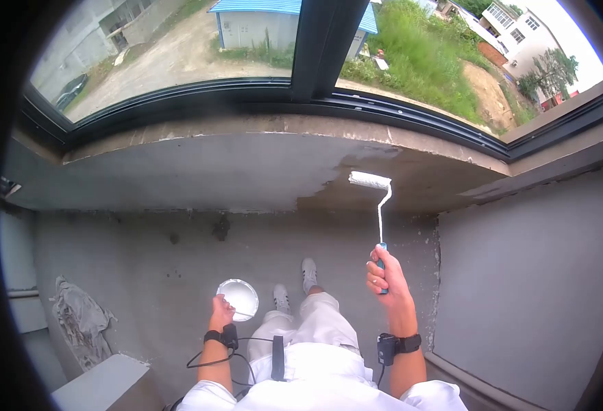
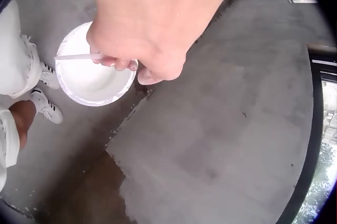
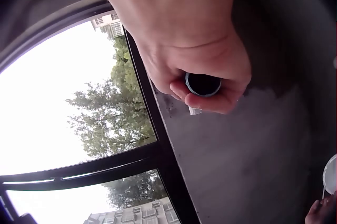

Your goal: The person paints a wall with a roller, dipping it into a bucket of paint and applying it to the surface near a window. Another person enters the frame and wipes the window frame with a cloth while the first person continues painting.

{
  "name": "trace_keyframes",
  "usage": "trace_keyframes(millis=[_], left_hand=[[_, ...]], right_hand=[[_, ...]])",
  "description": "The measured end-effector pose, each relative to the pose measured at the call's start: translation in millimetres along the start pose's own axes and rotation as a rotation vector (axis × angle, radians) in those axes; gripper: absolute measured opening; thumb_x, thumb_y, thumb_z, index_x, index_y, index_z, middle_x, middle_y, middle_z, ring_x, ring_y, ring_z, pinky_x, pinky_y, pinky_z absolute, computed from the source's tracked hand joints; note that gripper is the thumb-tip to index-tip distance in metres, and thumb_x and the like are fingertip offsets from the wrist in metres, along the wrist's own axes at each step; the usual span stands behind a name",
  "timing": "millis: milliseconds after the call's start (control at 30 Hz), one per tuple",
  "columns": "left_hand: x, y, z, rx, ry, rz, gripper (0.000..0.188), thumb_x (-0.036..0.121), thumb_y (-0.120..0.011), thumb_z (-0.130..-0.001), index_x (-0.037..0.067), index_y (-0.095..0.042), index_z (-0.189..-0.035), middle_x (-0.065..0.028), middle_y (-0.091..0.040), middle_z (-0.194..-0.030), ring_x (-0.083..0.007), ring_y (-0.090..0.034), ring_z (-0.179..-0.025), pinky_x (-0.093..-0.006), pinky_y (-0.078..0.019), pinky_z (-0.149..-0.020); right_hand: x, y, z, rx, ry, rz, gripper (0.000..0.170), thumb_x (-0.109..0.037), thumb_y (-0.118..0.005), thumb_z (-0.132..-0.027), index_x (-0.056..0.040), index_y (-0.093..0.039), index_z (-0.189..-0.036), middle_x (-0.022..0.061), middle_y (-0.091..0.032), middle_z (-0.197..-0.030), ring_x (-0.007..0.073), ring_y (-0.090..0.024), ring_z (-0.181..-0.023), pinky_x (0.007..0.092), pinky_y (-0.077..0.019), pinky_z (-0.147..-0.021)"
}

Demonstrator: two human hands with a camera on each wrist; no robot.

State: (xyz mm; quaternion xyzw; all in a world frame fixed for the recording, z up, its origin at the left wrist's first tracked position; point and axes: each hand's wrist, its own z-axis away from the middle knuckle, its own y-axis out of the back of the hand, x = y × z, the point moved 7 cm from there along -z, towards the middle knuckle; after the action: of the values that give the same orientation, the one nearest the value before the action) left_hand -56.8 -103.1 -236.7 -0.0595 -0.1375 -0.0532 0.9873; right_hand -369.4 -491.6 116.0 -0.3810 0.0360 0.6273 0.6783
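My right hand (image 1: 389, 277) grips the blue handle (image 1: 382, 260) of a paint roller. Its white roller sleeve (image 1: 370, 180) overlaps the wall (image 1: 260, 164) under the window, where a darker brown patch (image 1: 356, 188) borders the grey. In the right wrist view the fingers curl round the handle's round end (image 3: 203, 84). My left hand (image 1: 222, 312) holds a round white bucket (image 2: 95, 98) by its thin white handle (image 2: 79, 57), with white liquid inside. The bucket hangs beside my legs.
A dark window frame (image 1: 178, 99) runs above the ledge (image 1: 233, 125). A crumpled grey cloth or sheet (image 1: 85, 322) lies at the left, near a pale block (image 1: 103, 383). A grey wall (image 1: 527, 281) stands at the right, with a pipe (image 1: 480, 383) low along it.
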Motion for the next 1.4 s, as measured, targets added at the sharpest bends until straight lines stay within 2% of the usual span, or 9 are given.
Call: trace_keyframes(millis=[200,333,633,767,867,1067,1200,1367,1400], left_hand=[[-13,12,21,0.193,-0.018,0.118,0.020,0.025,-0.057,-0.084,0.015,-0.041,-0.077,0.0014,-0.032,-0.058,-0.0148,-0.031,-0.052,-0.0302,-0.0313,-0.051],[-11,-11,64,0.293,-0.083,0.115,0.020,0.027,-0.053,-0.086,0.015,-0.040,-0.076,0.0012,-0.031,-0.057,-0.0151,-0.031,-0.051,-0.0302,-0.0303,-0.050],[-7,-45,118,0.281,-0.118,0.174,0.018,0.030,-0.044,-0.090,0.014,-0.042,-0.083,-0.0002,-0.037,-0.064,-0.0147,-0.033,-0.055,-0.0323,-0.0373,-0.061],[-14,-56,102,0.270,-0.084,0.158,0.021,0.032,-0.047,-0.089,0.015,-0.041,-0.078,0.0002,-0.035,-0.062,-0.0146,-0.034,-0.055,-0.0328,-0.0380,-0.062],[-22,-48,69,0.106,-0.043,0.145,0.026,0.035,-0.050,-0.086,0.014,-0.040,-0.076,-0.0007,-0.038,-0.060,-0.0175,-0.037,-0.057,-0.0345,-0.0398,-0.064],[-55,-42,31,0.136,-0.016,0.256,0.029,0.036,-0.054,-0.084,0.016,-0.039,-0.069,0.0007,-0.033,-0.054,-0.0161,-0.034,-0.051,-0.0304,-0.0335,-0.055],[-69,-34,31,0.160,-0.036,0.313,0.032,0.037,-0.055,-0.084,0.016,-0.038,-0.066,0.0004,-0.031,-0.052,-0.0158,-0.033,-0.052,-0.0300,-0.0317,-0.054],[-77,-20,25,0.163,0.023,0.345,0.031,0.037,-0.061,-0.083,0.016,-0.039,-0.077,0.0023,-0.031,-0.059,-0.0147,-0.033,-0.053,-0.0283,-0.0310,-0.052],[-76,-21,36,0.186,-0.055,0.380,0.032,0.038,-0.061,-0.083,0.016,-0.039,-0.077,0.0019,-0.031,-0.058,-0.0157,-0.033,-0.054,-0.0286,-0.0315,-0.054]], right_hand=[[-70,-26,-50,-0.062,0.089,0.058,0.027,-0.030,-0.051,-0.101,-0.0112,-0.043,-0.083,-0.0057,-0.030,-0.053,0.0033,-0.027,-0.037,0.0222,-0.0258,-0.033],[-79,-11,-60,-0.051,-0.008,0.024,0.027,-0.028,-0.050,-0.101,-0.0110,-0.041,-0.081,-0.0054,-0.032,-0.053,0.0044,-0.029,-0.036,0.0230,-0.0275,-0.033],[-93,5,-64,-0.117,-0.066,-0.010,0.027,-0.028,-0.049,-0.101,-0.0099,-0.043,-0.082,-0.0052,-0.034,-0.053,0.0051,-0.030,-0.035,0.0238,-0.0280,-0.033],[-85,7,-65,-0.116,-0.015,-0.010,0.028,-0.029,-0.050,-0.101,-0.0098,-0.043,-0.082,-0.0049,-0.034,-0.053,0.0051,-0.030,-0.035,0.0232,-0.0276,-0.033],[-91,1,-41,-0.126,0.038,0.010,0.028,-0.030,-0.050,-0.101,-0.0102,-0.043,-0.082,-0.0054,-0.033,-0.052,0.0051,-0.029,-0.035,0.0234,-0.0265,-0.033],[-148,11,-35,-0.044,0.277,-0.039,0.026,-0.030,-0.049,-0.101,-0.0109,-0.045,-0.083,-0.0055,-0.030,-0.051,0.0052,-0.028,-0.034,0.0232,-0.0264,-0.032],[-142,17,11,-0.044,0.204,0.002,0.025,-0.030,-0.049,-0.101,-0.0118,-0.045,-0.083,-0.0059,-0.030,-0.051,0.0050,-0.029,-0.034,0.0227,-0.0266,-0.032],[-113,24,-9,-0.069,0.069,0.023,0.026,-0.030,-0.049,-0.101,-0.0123,-0.046,-0.083,-0.0063,-0.031,-0.052,0.0041,-0.028,-0.034,0.0217,-0.0267,-0.032],[-111,24,-15,-0.073,0.058,0.024,0.026,-0.030,-0.049,-0.102,-0.0122,-0.046,-0.083,-0.0064,-0.031,-0.052,0.0040,-0.028,-0.034,0.0215,-0.0265,-0.032]])
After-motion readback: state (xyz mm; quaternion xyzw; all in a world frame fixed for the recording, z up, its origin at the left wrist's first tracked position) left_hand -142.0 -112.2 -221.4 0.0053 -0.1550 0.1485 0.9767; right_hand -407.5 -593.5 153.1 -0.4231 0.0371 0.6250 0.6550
